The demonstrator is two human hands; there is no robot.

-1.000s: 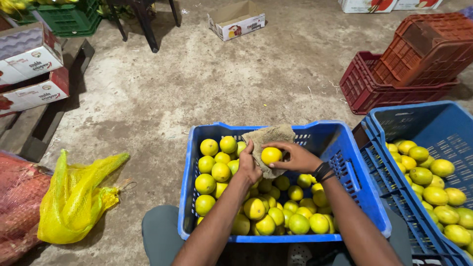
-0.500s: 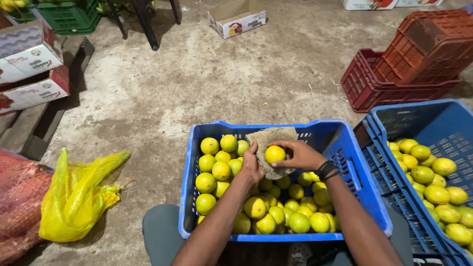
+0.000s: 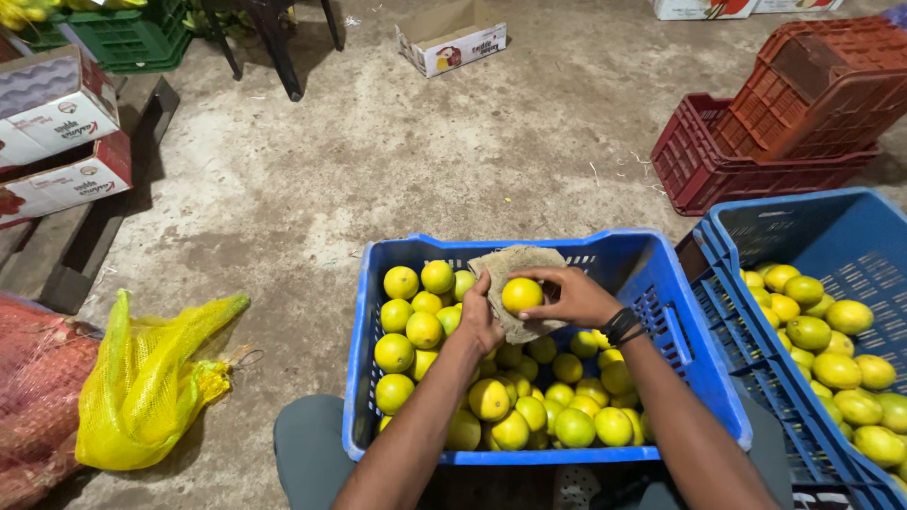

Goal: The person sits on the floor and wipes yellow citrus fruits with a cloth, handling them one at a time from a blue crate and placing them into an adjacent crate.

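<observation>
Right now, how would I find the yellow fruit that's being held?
Find the blue crate of yellow-green fruit nearest the camera. Above its far end, two hands meet over a brown cloth. The held fruit sits on that cloth between the fingers, raised above the pile.

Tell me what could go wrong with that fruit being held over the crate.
The round yellow citrus fruit sits between the right hand and a brown burlap cloth held by the left hand; it could slip. Falling into the heaped blue plastic crate, it might bruise or knock others out.
</observation>
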